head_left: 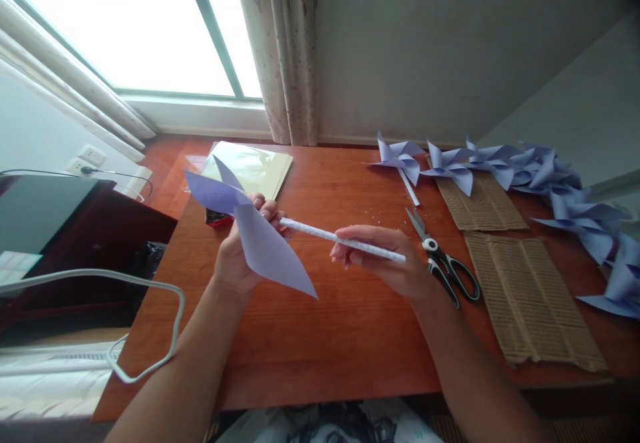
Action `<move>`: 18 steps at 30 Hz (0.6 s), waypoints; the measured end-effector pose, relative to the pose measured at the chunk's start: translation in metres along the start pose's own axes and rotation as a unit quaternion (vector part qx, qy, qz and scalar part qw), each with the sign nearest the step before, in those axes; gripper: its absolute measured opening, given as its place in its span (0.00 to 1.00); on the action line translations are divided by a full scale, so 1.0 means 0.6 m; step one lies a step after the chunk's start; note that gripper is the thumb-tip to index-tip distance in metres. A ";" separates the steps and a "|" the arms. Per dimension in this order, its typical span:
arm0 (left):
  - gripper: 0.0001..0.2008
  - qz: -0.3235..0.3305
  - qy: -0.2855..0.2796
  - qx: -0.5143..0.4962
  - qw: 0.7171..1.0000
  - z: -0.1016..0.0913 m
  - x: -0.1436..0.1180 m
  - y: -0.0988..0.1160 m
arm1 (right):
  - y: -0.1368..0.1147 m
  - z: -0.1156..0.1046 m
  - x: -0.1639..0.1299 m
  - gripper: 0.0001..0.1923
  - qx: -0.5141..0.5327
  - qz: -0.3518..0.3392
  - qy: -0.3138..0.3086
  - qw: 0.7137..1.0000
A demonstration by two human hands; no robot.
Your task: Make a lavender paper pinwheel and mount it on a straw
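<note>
A lavender paper pinwheel [263, 246] is held up over the table in my left hand [235, 256], whose fingers are closed behind its blades near the middle. From there a white patterned paper stick [320, 233] runs to the right and tilts slightly down. My right hand [385, 256] pinches this stick near its free end. The stick's other end meets the fingertips of my left hand at the back of the pinwheel. How it joins the blades is hidden by the paper and fingers.
Scissors [434, 246] lie partly open right of my right hand. Cardboard pieces [530, 303] and several pinwheels [495, 156] cover the table's right side. A stack of cream paper [265, 163] and a red-edged box [215, 218] sit back left. A white cable [180, 309] hangs over the left edge.
</note>
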State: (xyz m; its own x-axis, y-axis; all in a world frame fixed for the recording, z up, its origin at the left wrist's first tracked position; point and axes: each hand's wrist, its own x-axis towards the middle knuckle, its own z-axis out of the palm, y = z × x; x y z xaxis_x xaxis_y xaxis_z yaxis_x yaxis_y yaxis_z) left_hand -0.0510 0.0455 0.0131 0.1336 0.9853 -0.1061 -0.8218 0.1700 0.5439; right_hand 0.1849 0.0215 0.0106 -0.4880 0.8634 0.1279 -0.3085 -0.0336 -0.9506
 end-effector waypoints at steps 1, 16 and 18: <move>0.19 0.002 0.004 -0.004 1.000 0.001 0.000 0.001 | -0.001 0.001 -0.001 0.15 0.016 0.001 -0.008 1.000; 0.21 -0.007 -0.080 0.057 0.995 0.001 -0.003 -0.014 | 0.034 0.027 0.019 0.14 0.104 0.077 0.026 0.991; 0.22 -0.007 -0.079 0.068 0.995 0.007 -0.003 -0.016 | 0.032 0.029 0.019 0.16 0.093 0.078 0.030 0.992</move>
State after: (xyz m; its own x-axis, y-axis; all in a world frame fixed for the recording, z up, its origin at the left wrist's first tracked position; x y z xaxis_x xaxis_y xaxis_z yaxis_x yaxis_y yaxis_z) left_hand -0.0409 0.0420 0.0113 0.2388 0.9710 0.0127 -0.7383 0.1731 0.6519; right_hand 0.1591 0.0221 -0.0013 -0.4940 0.8685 -0.0400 -0.3804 -0.2573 -0.8883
